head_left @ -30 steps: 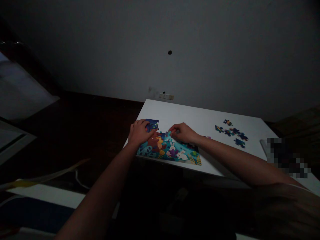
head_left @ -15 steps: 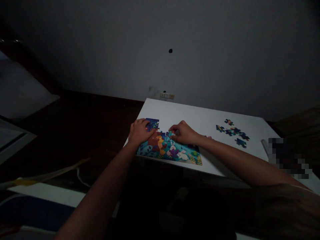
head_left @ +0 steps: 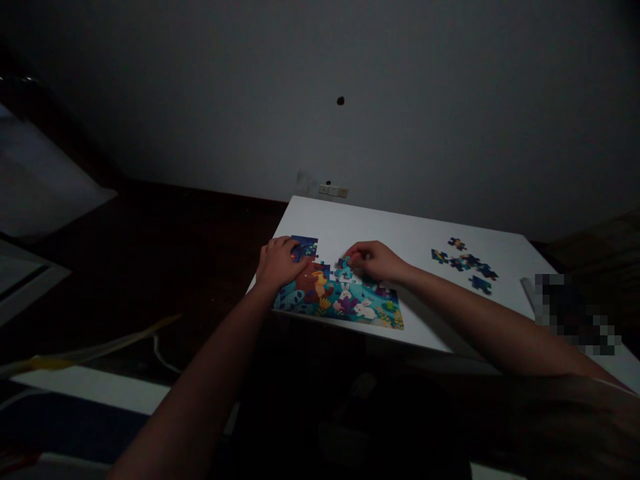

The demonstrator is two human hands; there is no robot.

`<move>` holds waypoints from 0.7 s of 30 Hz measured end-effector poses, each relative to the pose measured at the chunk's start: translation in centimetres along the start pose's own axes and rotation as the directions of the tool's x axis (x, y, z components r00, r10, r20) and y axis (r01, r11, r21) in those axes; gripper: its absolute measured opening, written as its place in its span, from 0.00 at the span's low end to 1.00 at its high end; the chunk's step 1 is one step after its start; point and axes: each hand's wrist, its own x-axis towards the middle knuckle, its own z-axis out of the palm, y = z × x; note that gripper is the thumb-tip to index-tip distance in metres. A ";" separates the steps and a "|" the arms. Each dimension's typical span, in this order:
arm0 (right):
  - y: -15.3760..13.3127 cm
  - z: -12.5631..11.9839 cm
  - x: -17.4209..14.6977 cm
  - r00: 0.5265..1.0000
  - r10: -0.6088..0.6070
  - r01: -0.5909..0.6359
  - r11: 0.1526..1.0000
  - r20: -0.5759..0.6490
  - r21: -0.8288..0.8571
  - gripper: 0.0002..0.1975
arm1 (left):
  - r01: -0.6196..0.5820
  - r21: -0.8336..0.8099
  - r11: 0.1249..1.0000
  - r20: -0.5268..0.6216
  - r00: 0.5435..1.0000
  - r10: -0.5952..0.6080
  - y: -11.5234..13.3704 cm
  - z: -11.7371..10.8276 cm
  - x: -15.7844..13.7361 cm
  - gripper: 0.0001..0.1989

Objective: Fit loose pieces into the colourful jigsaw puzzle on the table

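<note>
A partly assembled jigsaw puzzle (head_left: 345,308) with white rabbits and plants lies along the table's front edge. My left hand (head_left: 283,260) rests flat on its left side, fingers spread, covering part of the dark blue upper-left section. Between the fingertips of my right hand (head_left: 373,259) is a teal puzzle piece (head_left: 343,268), pinched just above the gap in the puzzle's upper edge. Whether the piece touches its neighbours I cannot tell. My right fingers partly cover it.
Several loose puzzle pieces (head_left: 470,261) lie in a group on the right half of the white table (head_left: 390,223). A blurred-out object (head_left: 575,313) sits at the table's right end. Behind the table is a wall with a socket strip (head_left: 333,191).
My right hand has shifted slightly right and lifted back from the puzzle with the teal piece, showing more of it. My left hand has stayed in place.
</note>
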 end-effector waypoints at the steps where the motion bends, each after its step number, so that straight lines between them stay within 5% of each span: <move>1: 0.2 -0.3 -0.2 0.999 0.032 -0.032 0.999 0.002 0.005 0.09 | 0.000 0.002 1.000 0.002 1.000 0.000 0.0 0.0 0.0 0.27; 6: 0.9 -1.4 -1.5 1.000 -0.013 0.009 0.970 -0.016 -0.241 0.08 | -0.004 0.006 1.000 -0.002 1.000 0.004 0.0 0.1 0.1 0.26; 13: 1.2 -1.6 -1.9 0.986 -0.165 0.128 0.780 -0.005 -0.613 0.10 | -0.017 0.010 1.000 -0.001 1.000 0.017 -0.4 0.3 0.2 0.26; 21: 1.9 -1.3 -2.2 0.970 -0.239 0.204 0.682 0.050 -0.702 0.13 | -0.008 0.008 1.000 0.000 1.000 0.008 -0.2 0.1 0.1 0.25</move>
